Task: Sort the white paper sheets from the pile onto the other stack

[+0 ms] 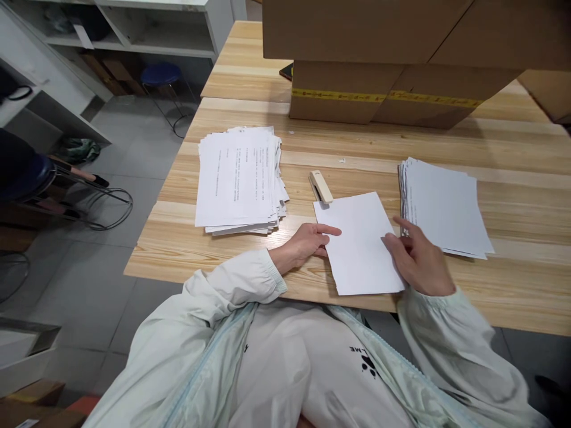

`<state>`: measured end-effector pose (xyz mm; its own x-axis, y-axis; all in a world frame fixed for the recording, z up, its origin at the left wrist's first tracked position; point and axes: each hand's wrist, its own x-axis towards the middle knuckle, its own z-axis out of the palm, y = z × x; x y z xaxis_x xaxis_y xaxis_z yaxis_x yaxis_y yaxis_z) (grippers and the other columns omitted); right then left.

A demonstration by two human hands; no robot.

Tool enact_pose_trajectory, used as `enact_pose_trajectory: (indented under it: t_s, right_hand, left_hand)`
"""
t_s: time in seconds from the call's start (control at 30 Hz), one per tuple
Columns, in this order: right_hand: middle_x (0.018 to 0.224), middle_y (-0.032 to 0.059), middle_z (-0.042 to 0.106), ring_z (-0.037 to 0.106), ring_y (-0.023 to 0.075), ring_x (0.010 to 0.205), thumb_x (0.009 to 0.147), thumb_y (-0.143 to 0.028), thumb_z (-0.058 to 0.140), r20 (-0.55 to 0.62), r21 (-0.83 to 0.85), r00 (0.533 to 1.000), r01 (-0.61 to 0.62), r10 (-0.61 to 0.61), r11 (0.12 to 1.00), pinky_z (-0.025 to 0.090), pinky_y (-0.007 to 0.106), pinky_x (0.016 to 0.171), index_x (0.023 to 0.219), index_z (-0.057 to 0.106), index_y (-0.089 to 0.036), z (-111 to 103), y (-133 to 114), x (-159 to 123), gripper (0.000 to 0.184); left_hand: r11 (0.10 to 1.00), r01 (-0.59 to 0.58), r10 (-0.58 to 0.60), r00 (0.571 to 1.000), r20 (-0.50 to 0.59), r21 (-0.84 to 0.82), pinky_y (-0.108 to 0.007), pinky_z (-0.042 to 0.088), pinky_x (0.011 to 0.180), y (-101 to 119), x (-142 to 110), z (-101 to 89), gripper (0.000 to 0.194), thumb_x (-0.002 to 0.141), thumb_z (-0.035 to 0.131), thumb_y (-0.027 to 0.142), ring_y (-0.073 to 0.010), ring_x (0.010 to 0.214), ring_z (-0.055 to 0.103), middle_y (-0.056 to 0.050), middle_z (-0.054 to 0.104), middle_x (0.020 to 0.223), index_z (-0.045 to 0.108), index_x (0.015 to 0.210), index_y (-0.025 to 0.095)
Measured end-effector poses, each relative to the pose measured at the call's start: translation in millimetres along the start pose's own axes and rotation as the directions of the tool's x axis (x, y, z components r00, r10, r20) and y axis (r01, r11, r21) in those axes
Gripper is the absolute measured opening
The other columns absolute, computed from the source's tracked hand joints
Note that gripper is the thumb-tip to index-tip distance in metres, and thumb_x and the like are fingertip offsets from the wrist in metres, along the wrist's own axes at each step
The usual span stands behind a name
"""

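head view: the left hand (pixel 307 242) and the right hand (pixel 417 258) lie at opposite sides of a blank-faced white sheet (pixel 361 246) near the front edge of a wooden table (pixel 167 238). the left hand has its index finger extended flat over the sheet's left margin, the other fingers curled at the edge; the right hand holds the right margin with the thumb on top, its index finger extended away from the sheet. whether the left fingers pinch the paper cannot be told. a beige stapler (pixel 320 186) stands at the sheet's upper left corner, apart from both hands. to the left lies a thick, uneven stack of printed pages (pixel 236 178); to the right, just beyond the right hand, lies a second stack of papers (pixel 444 205), its top face mostly blank. farther back on the table are large cardboard boxes (pixel 348 89), the lower ones crossed by yellow tape (pixel 334 95), with the corner of a dark flat object (pixel 286 72) showing beside them. on the floor to the left stands a blue-topped stool (pixel 160 74).
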<state>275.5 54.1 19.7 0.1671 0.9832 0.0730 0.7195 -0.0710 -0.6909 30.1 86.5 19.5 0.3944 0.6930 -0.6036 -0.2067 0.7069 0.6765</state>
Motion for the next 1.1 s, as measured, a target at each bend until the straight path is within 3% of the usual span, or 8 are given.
enact_pose_trajectory:
  t_s: [0.1, 0.23, 0.37, 0.5, 0.7, 0.9, 1.0, 1.1]
  right_hand:
    - [0.086, 0.0065, 0.076, 0.061, 0.0205, 0.058, 0.093, -0.053, 0.05, -0.015, -0.518, 0.952, 0.255, -0.306, 0.817, 0.039, 0.034, 0.054, 0.128, 0.067, -0.024, -41.3, -32.8, 7.2, 0.049]
    - [0.087, 0.0069, 0.077, 0.063, 0.0186, 0.062, 0.099, -0.041, 0.045, 0.095, -0.552, 0.749, 0.588, -0.656, 0.591, 0.041, 0.033, 0.059, 0.119, 0.072, -0.019, -51.1, -89.2, 48.7, 0.04]
    - [0.102, 0.0082, 0.076, 0.064, 0.0199, 0.083, 0.103, -0.041, 0.036, 0.172, -0.288, 0.708, 0.701, -0.685, 0.652, 0.046, 0.034, 0.074, 0.11, 0.071, -0.019, 27.6, -123.5, 111.7, 0.042]
    - [0.112, 0.0118, 0.071, 0.057, 0.0268, 0.109, 0.104, -0.042, 0.03, 0.168, -0.167, 0.666, 0.746, -0.727, 0.644, 0.044, 0.043, 0.094, 0.115, 0.067, -0.017, 120.1, -126.6, 148.4, 0.046]
    - [0.126, 0.0155, 0.064, 0.048, 0.0317, 0.119, 0.104, -0.039, 0.031, 0.227, -0.172, 0.691, 0.722, -0.686, 0.67, 0.039, 0.05, 0.102, 0.123, 0.062, -0.015, 164.7, -109.1, 145.1, 0.044]
    - [0.132, 0.0169, 0.061, 0.049, 0.0307, 0.125, 0.103, -0.04, 0.032, 0.17, -0.113, 0.72, 0.692, -0.673, 0.713, 0.036, 0.05, 0.11, 0.13, 0.058, -0.011, 143.8, -120.8, 148.0, 0.047]
    - [0.134, 0.0143, 0.061, 0.052, 0.0286, 0.127, 0.101, -0.046, 0.038, 0.041, -0.042, 0.728, 0.685, -0.684, 0.727, 0.038, 0.051, 0.11, 0.131, 0.057, -0.015, 93.4, -128.4, 135.8, 0.046]
    - [0.126, 0.0113, 0.067, 0.06, 0.0242, 0.118, 0.098, -0.05, 0.047, -0.08, 0.009, 0.818, 0.572, -0.569, 0.82, 0.048, 0.044, 0.103, 0.124, 0.063, -0.021, 26.9, -114.4, 101.9, 0.043]
  left_hand:
    - [1.0, 0.005, -0.005, 1.0, -0.015, -0.001, -0.027, 0.057, 0.071, 2.8, 0.3, 0.5, 0.032, 0.083, 0.047, -0.007, -0.0115, 0.069, 0.067, -0.008, 0.071, 0.078, 0.071, 0.099, 0.006]
    - [1.0, 0.002, -0.002, 1.0, -0.031, 0.007, -0.026, 0.058, 0.073, 3.0, 1.1, 2.1, 0.031, 0.084, 0.047, -0.006, -0.0118, 0.071, 0.068, -0.009, 0.072, 0.08, 0.071, 0.1, 0.006]
    - [1.0, -0.016, 0.016, 0.999, -0.043, -0.01, -0.025, 0.058, 0.07, 2.2, 3.6, 4.2, 0.031, 0.084, 0.047, -0.007, -0.0117, 0.07, 0.068, -0.009, 0.072, 0.081, 0.071, 0.098, 0.006]
    - [0.999, -0.017, 0.014, 0.998, -0.061, -0.042, -0.023, 0.058, 0.063, 1.9, 7.3, 2.9, 0.027, 0.079, 0.05, -0.008, -0.0115, 0.063, 0.067, -0.007, 0.07, 0.073, 0.07, 0.091, 0.007]
    - [0.998, -0.009, 0.005, 0.999, -0.051, -0.07, -0.022, 0.056, 0.06, 2.5, 11.2, -0.5, 0.025, 0.074, 0.053, -0.01, -0.0112, 0.06, 0.065, -0.005, 0.069, 0.069, 0.068, 0.082, 0.009]
    - [0.999, -0.014, 0.01, 0.997, -0.073, -0.044, -0.026, 0.056, 0.064, 3.6, 6.9, 3.7, 0.026, 0.078, 0.049, -0.009, -0.0119, 0.062, 0.066, -0.006, 0.069, 0.073, 0.068, 0.087, 0.007]
    - [0.998, -0.061, 0.061, 0.997, -0.044, 0.006, -0.026, 0.056, 0.067, -8.7, -12.1, 1.8, 0.03, 0.084, 0.047, -0.004, -0.0119, 0.065, 0.066, -0.006, 0.069, 0.075, 0.07, 0.101, 0.007]
    - [0.955, -0.238, 0.247, 0.968, -0.032, 0.175, -0.025, 0.055, 0.069, -25.5, -44.8, -6.3, 0.034, 0.09, 0.049, 0.008, -0.0131, 0.071, 0.066, -0.004, 0.071, 0.079, 0.071, 0.114, 0.013]
